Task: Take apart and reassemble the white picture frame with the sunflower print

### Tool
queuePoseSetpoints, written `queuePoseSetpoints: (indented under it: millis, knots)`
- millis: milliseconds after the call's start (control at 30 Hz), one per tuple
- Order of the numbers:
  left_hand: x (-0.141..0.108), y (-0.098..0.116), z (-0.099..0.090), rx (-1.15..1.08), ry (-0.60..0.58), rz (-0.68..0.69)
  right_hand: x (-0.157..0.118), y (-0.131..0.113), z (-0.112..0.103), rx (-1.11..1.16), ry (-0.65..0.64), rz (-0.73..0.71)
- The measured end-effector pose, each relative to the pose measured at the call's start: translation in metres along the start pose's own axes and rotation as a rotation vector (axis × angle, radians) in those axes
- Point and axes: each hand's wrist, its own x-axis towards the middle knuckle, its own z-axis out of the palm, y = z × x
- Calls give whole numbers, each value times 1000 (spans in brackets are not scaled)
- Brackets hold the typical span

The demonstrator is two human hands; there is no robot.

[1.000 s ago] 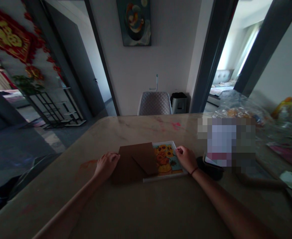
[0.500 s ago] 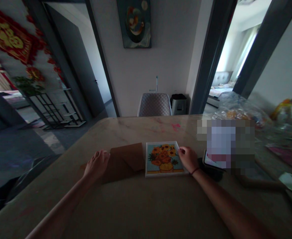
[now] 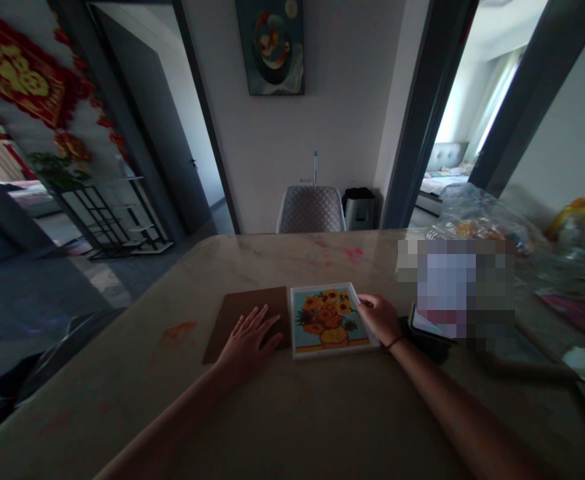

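My left hand [image 3: 250,340] is open, its fingers spread flat on a brown board or stiff sheet [image 3: 231,308]. Just right of that board lies a white-framed picture [image 3: 326,320] of orange sunflowers in a vase on a light-blue ground, face up on the table. At the frame's right edge, my right hand [image 3: 381,320] is closed, thumb and fingers gripping it, with a dark band round the wrist. The fingers under that edge are hidden.
A phone or tablet [image 3: 435,327], partly blurred out, stands close to my right wrist. Clear plastic bags [image 3: 482,217] and other items crowd the table's right side. A quilted chair [image 3: 311,210] is at the far edge. Pink [image 3: 354,252] and orange marks [image 3: 180,329] stain the tabletop.
My left hand has moved right, from the board's left edge onto its top. A folded-looking flap on the board no longer shows; its surface now looks flat. My right hand stays at the frame.
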Motion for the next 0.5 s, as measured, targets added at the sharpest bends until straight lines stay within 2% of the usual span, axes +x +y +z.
queuePoseSetpoints:
  millis: [100,367,433,500]
  knots:
    - [0,-4,-4,-22,29,-12,0,1,1,13,5,17]
    - [-1,5,-5,-26,256,-46,-1,-4,-1,-45,-2,33]
    - [-4,11,-2,-20,236,24,-3,-11,-5,-99,-6,61]
    - [-7,17,1,-24,142,149,-5,-17,-10,-182,-20,83]
